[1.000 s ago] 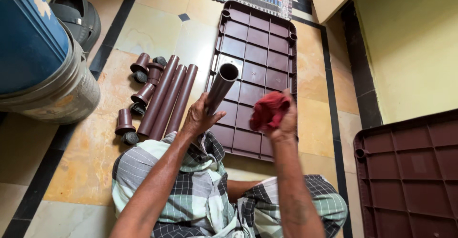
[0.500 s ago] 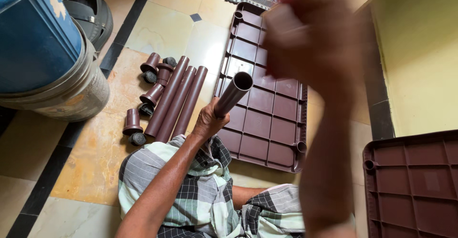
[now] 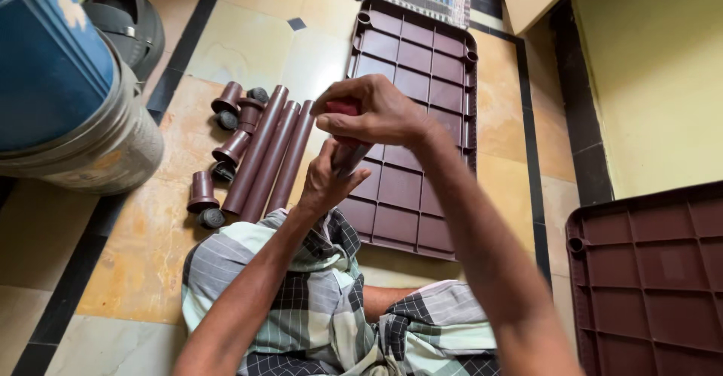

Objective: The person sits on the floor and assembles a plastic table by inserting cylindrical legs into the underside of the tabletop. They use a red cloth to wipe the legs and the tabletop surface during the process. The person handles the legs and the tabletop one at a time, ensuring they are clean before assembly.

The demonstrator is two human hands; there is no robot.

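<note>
Two hands | left hand [image 3: 325, 182] fingers wrap brown tube [image 3: 349, 155] | right hand [image 3: 373, 112] pinches red cloth [image 3: 343, 108]

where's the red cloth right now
In the head view it is bunched in the right hand, only a bit of the red cloth showing, pressed on the top end of the pipe that the left hand holds, above the tray.

Brown tubes [image 3: 269, 156] and a brown ribbed panel [image 3: 413, 131] lie on tan floor [image 3: 248, 37], beside a green-and-grey checked cloth [image 3: 316, 304] and a blue barrel [image 3: 45, 67].
</note>
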